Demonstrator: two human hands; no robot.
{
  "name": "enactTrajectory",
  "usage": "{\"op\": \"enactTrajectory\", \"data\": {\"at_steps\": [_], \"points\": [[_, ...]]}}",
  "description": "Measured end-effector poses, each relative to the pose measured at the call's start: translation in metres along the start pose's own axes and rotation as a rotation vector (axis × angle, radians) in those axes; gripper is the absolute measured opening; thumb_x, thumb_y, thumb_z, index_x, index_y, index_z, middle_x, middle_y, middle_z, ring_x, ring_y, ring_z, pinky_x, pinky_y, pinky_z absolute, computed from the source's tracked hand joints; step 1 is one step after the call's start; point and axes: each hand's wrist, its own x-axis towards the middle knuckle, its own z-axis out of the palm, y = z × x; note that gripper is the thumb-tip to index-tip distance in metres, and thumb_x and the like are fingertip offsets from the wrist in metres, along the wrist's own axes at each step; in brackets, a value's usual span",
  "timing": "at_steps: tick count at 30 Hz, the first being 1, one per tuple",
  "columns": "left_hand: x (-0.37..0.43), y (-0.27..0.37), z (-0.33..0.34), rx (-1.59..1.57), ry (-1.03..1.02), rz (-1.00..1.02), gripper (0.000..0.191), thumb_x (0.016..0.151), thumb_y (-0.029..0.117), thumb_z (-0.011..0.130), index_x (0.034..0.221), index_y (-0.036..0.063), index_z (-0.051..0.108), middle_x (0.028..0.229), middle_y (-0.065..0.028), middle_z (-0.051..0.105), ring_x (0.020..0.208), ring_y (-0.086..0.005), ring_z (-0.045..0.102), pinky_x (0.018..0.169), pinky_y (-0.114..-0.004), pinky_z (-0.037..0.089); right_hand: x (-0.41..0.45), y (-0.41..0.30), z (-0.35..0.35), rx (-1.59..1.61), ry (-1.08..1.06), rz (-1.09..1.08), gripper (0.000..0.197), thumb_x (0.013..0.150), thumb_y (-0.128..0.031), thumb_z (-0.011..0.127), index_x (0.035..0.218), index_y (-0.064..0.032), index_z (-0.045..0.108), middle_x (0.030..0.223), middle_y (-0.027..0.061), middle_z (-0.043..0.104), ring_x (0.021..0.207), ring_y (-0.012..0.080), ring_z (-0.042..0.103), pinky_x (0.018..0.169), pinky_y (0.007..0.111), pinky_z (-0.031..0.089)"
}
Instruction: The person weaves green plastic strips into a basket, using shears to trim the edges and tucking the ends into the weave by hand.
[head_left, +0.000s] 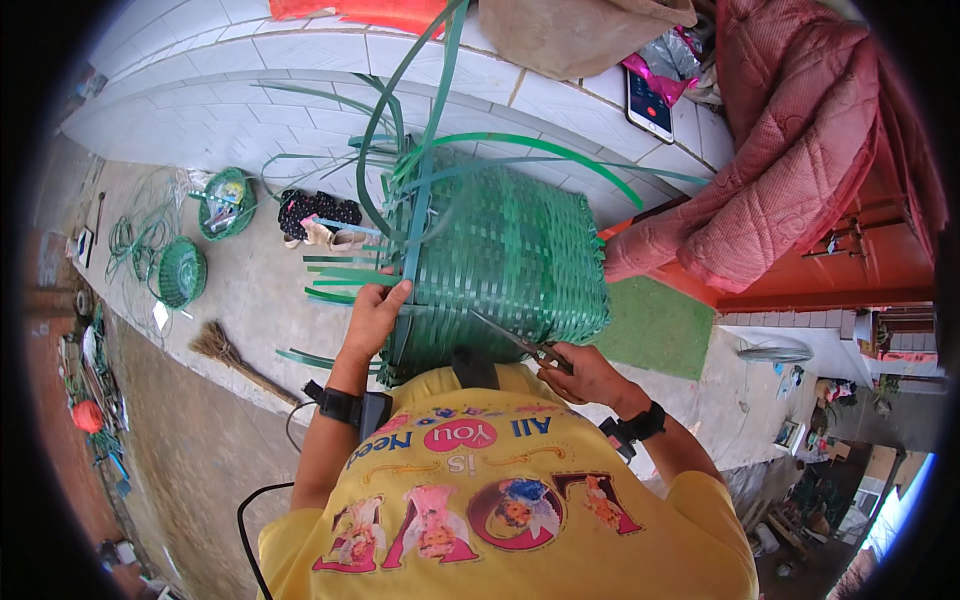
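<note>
A large basket woven from green plastic strapping (502, 247) lies on its side before my body. My left hand (377, 315) pinches a blue-green strap (421, 217) against the basket's rim, with thumb on top. Loose strap ends (337, 271) stick out leftward past that hand. In my right hand (589, 375) is a pair of scissors (529, 345), held by the handles, the point lying over the basket's near side. The blades look closed or nearly so. Long strips, one of them bright green (555, 150), curve up and over the basket.
A white-tiled ledge (300, 56) runs behind the basket, bearing a smartphone (649, 105). A pink quilted cloth (780, 172) hangs at right. Left on the floor are two small green baskets (182, 274), a straw broom (240, 360) and shoes (349, 238). A green mat (664, 322) lies right.
</note>
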Motion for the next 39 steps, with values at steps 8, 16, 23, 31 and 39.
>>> {"op": "enactTrajectory", "data": {"at_steps": [8,16,23,31,39], "points": [[0.000,0.014,0.012,0.295,0.060,0.164,0.023,0.085,0.017,0.059,0.095,-0.0027,0.055,0.071,-0.0107,0.059,0.065,-0.0199,0.053,0.062,-0.033,0.044,0.020,-0.009,0.002,-0.065,0.182,-0.110,0.030,0.079,-0.023,0.065,0.099,-0.0029,0.055,0.075,0.0180,0.063,0.069,0.0316,0.065,0.062,0.035,0.050],[-0.008,0.020,-0.013,0.511,-0.207,-0.035,0.027,0.084,0.018,0.061,0.101,-0.0024,0.054,0.075,-0.0081,0.057,0.071,-0.0192,0.054,0.064,-0.032,0.043,0.045,-0.003,-0.001,-0.129,0.333,-0.162,0.032,0.077,-0.022,0.066,0.099,-0.0018,0.053,0.083,0.0208,0.062,0.074,0.0359,0.063,0.065,0.038,0.050],[0.005,-0.006,-0.020,-0.746,-0.259,-0.302,0.042,0.084,0.014,0.063,0.123,0.0061,0.050,0.093,0.0020,0.056,0.083,-0.0078,0.051,0.074,-0.023,0.042,0.043,-0.023,-0.012,-0.134,0.366,-0.094,0.029,0.075,-0.016,0.069,0.091,-0.0030,0.048,0.070,0.0128,0.058,0.063,0.0309,0.059,0.061,0.035,0.049],[0.017,0.004,0.021,-0.215,0.016,-0.029,0.036,0.083,0.015,0.062,0.114,-0.0001,0.053,0.095,-0.0050,0.060,0.087,-0.0142,0.052,0.080,-0.028,0.042,0.069,-0.108,-0.017,0.128,0.556,-0.552,0.041,0.070,-0.006,0.076,0.097,-0.0041,0.046,0.070,0.0030,0.055,0.059,0.0128,0.050,0.056,0.026,0.045],[0.013,0.011,0.026,0.046,0.082,0.137,0.030,0.086,0.018,0.058,0.109,-0.0007,0.054,0.090,-0.0109,0.061,0.084,-0.0165,0.053,0.077,-0.030,0.043,0.099,-0.182,-0.019,0.290,0.713,-0.595,0.037,0.070,-0.005,0.076,0.093,-0.0043,0.047,0.067,0.0010,0.055,0.058,0.0070,0.050,0.055,0.023,0.043]]}}
